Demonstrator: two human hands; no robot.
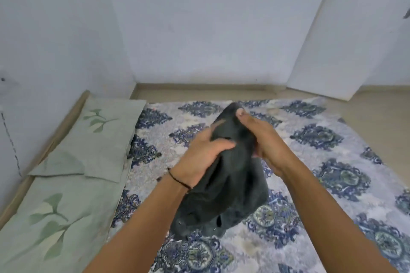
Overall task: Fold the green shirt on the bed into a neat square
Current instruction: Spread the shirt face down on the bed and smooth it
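Left hand (203, 157), right hand (259, 137) clutching bunched shirt (224, 190) above bed (332, 162), hem trailing toward 6 o'clock; risks creased, crooked folds unless spread flat.

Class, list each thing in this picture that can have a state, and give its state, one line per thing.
Shirt: bunched, unfolded, held up, lower end touching the bedsheet.
Left hand: closed on the shirt.
Right hand: gripping the shirt's top.
Bedsheet: spread flat.
Pillows: two, lying flat along the bed's left edge.
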